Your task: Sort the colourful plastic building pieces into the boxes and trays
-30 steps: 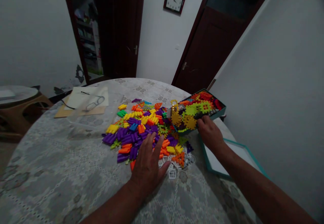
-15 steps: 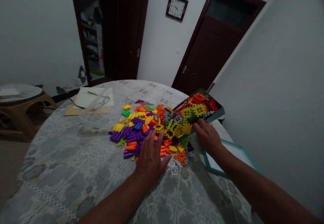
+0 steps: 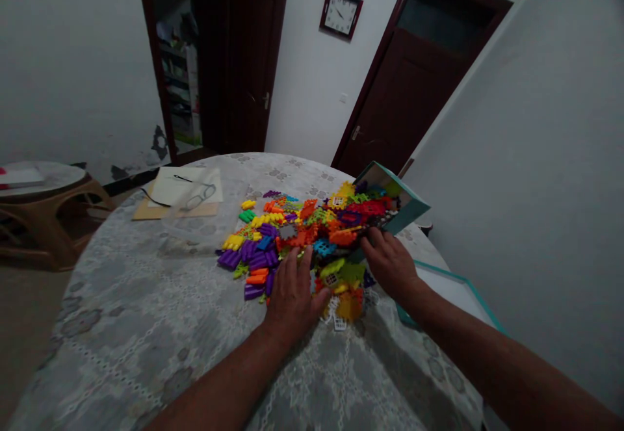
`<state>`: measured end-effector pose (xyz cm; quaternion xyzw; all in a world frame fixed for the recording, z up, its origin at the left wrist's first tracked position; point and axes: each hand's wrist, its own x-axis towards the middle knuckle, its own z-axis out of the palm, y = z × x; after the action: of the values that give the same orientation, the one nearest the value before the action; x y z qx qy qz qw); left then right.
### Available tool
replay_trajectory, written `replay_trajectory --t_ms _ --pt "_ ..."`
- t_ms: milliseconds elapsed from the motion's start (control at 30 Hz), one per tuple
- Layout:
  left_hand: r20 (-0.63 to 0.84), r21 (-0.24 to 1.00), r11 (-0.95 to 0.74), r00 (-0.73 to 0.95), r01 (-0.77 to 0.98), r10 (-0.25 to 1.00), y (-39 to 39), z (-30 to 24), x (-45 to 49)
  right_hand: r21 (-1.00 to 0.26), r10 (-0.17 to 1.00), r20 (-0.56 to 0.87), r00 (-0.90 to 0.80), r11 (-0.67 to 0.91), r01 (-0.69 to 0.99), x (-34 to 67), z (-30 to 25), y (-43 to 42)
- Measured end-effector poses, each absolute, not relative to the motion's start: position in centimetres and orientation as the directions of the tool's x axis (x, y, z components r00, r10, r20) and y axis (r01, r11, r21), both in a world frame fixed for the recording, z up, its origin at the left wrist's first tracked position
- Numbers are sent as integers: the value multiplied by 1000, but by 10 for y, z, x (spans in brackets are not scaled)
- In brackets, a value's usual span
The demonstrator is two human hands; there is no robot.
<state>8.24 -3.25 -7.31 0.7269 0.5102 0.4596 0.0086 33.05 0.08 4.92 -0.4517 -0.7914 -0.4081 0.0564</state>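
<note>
A heap of colourful plastic building pieces [image 3: 262,259] lies on the patterned tablecloth, purple, yellow, orange and green among them. Fingers stretched out, my left hand [image 3: 291,298] rests against the near side of the heap. My right hand [image 3: 391,262] grips the near side of a teal box [image 3: 408,208], which is tilted steeply towards the heap. Out of its low end spill red, orange and yellow interlocking pieces [image 3: 370,208]. The right fingertips are partly hidden among pieces at the box's edge. White lattice pieces [image 3: 340,322] lie near my left thumb.
A teal-rimmed lid or tray [image 3: 458,298] lies under my right forearm. To the left on the round table [image 3: 121,307] are glasses [image 3: 201,197], papers [image 3: 168,187], a pen and a clear plastic sheet or bag. A stool [image 3: 53,223] stands beyond the table's left edge.
The box has tipped up more steeply, its far end raised. More pieces have slid out onto the heap beside my left hand. My right hand has shifted slightly left with the box.
</note>
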Motion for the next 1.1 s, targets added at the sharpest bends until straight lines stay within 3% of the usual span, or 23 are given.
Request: replay_trajectory --t_ms 267,500,667,933,1100 --pt "676 452 -396 -17 799 737 -27 -77 83 592 720 364 -591 311 744 308 63 -2" --pt "745 471 -453 -67 757 664 -22 -62 72 615 686 348 -639 347 708 291 62 -1" --pt "735 498 -493 -46 713 676 -25 -52 73 612 694 316 -646 372 698 281 61 -3" --pt "734 610 -579 -112 541 670 -25 -8 61 554 666 300 -683 461 693 269 57 0" --pt "614 742 -551 -57 382 787 -17 36 54 581 633 278 -722 488 652 254 55 0"
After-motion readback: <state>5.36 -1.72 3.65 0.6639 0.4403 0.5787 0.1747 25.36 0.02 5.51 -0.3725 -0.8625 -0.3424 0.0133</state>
